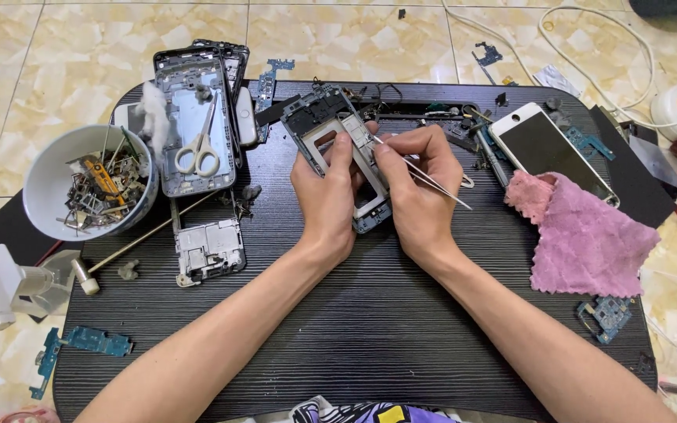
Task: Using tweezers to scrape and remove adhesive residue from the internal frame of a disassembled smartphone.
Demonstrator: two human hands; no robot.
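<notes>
Gripping a stripped phone frame [338, 149] with left hand [324, 196], right hand [417, 192] fingers pinching tweezers [425, 176] shut over it on black tray [354, 329].

Shiny metal tweezers [432, 179], matt ribbed black tabletop [370, 313] (plastic prob.), fuzzy pink cloth [581, 235], glossy white bowl [48, 176]

Left hand [327, 196] steadies phone frame [337, 145]; right hand [421, 188] holds tweezers [432, 180].

A low black ribbed table [370, 329] with rounded corners stands on a glossy floor [64, 47] of cream and tan marbled tiles, where white cables [589, 35] trail under even, bright light.
</notes>
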